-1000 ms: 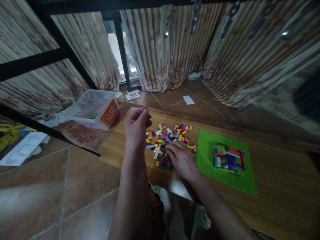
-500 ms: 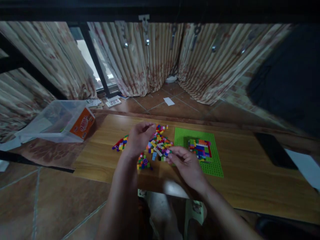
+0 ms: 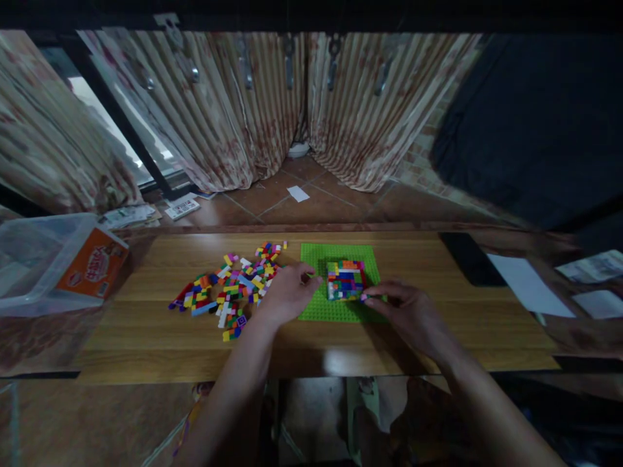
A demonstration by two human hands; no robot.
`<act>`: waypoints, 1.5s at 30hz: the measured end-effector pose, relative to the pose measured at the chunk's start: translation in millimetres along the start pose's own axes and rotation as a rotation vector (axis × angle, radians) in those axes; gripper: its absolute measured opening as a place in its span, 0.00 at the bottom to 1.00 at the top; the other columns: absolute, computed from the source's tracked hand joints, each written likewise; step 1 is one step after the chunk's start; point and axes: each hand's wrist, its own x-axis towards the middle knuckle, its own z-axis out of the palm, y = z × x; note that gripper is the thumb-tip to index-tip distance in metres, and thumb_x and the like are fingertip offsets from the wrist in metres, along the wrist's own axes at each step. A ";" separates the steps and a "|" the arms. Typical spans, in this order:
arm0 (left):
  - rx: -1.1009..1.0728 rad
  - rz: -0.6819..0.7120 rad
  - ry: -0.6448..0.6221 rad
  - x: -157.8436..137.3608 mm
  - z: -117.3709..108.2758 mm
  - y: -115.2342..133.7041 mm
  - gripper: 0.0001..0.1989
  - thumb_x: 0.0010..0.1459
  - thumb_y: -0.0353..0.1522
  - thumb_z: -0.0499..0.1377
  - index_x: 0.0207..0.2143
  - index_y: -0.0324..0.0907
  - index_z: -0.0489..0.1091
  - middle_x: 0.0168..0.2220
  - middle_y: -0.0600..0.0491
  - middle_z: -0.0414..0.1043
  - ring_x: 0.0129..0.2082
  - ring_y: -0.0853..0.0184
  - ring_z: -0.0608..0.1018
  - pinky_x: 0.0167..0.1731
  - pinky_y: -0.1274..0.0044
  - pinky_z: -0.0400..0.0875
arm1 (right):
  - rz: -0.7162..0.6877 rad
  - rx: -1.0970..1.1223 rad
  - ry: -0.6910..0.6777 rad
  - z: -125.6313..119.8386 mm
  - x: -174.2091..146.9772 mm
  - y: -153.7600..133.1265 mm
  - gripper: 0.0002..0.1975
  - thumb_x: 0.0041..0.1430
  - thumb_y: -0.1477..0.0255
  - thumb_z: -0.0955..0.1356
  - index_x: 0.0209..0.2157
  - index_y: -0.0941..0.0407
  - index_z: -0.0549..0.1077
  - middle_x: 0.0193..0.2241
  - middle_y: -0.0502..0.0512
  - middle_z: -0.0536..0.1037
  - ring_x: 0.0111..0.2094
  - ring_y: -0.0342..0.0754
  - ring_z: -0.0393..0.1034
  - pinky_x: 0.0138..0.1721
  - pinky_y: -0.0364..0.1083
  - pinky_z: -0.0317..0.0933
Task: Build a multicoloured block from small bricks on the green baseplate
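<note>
Brick (image 3: 364, 297) (pink) in R hand (image 3: 411, 311), by multicol. build (image 3: 346, 281) corner

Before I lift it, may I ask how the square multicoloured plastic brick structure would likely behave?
The square multicoloured plastic brick structure should feel fairly stiff, its bricks being packed together. Its straight, blocky sides make rolling unlikely. The flat green studded baseplate beneath might come up too; whether they are joined is unclear.
</note>
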 end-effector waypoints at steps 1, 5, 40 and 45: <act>0.033 -0.007 -0.018 0.5 2.9 2.0 0.13 0.58 0.36 0.55 0.36 0.37 0.76 0.28 0.51 0.75 0.28 0.67 0.75 0.29 0.77 0.64 | -0.008 0.010 -0.008 0.6 0.7 2.2 0.09 0.55 0.62 0.71 0.35 0.51 0.81 0.34 0.54 0.77 0.35 0.47 0.72 0.36 0.46 0.62; 0.108 -0.012 -0.077 1.9 12.4 6.2 0.12 0.59 0.36 0.55 0.37 0.39 0.75 0.28 0.52 0.75 0.28 0.67 0.75 0.29 0.78 0.64 | -0.084 0.014 -0.020 9.0 4.1 4.5 0.09 0.57 0.63 0.70 0.37 0.50 0.81 0.36 0.53 0.77 0.37 0.48 0.72 0.39 0.47 0.63; 0.186 -0.301 0.005 3.4 56.6 18.9 0.32 0.49 0.53 0.59 0.47 0.39 0.67 0.37 0.42 0.78 0.39 0.53 0.80 0.31 0.73 0.65 | -0.246 -0.097 0.046 27.8 8.0 6.2 0.08 0.60 0.72 0.67 0.33 0.53 0.80 0.33 0.54 0.75 0.36 0.47 0.70 0.40 0.47 0.65; 0.049 -0.177 -0.028 1.1 44.8 8.2 0.33 0.51 0.53 0.58 0.51 0.38 0.66 0.27 0.51 0.75 0.29 0.60 0.79 0.26 0.75 0.64 | -0.118 0.061 0.148 13.5 14.6 11.0 0.13 0.56 0.68 0.68 0.43 0.52 0.78 0.36 0.54 0.78 0.35 0.47 0.72 0.40 0.49 0.66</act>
